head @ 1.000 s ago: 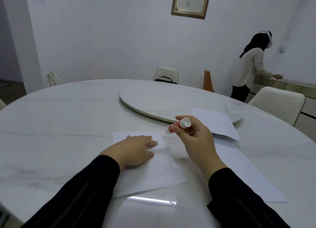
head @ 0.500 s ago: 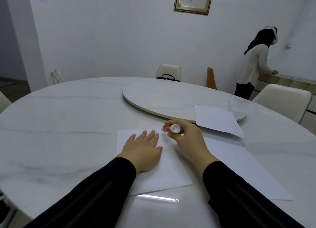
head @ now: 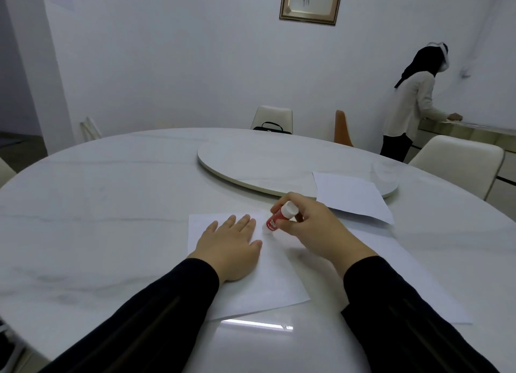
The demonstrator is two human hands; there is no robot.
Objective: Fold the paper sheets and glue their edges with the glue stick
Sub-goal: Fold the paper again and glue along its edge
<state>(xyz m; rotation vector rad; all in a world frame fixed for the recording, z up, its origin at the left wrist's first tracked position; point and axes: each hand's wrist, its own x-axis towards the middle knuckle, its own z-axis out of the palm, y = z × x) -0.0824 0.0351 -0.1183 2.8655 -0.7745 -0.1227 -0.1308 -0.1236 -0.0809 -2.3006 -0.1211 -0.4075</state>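
A white paper sheet lies on the round marble table in front of me. My left hand rests flat on its left half, fingers spread. My right hand grips a red glue stick with a white end, tilted down so its tip touches the sheet near the far edge, just right of my left fingers. A second sheet lies under my right forearm. A third sheet rests partly on the turntable.
The white turntable sits at the table's middle. Cream chairs and an orange chair stand behind the table. A person in a white top stands at a counter at the far right.
My right hand lowered the glue stick from the air and tipped it down onto the sheet. My left hand opened flat and slid a little forward on the paper.
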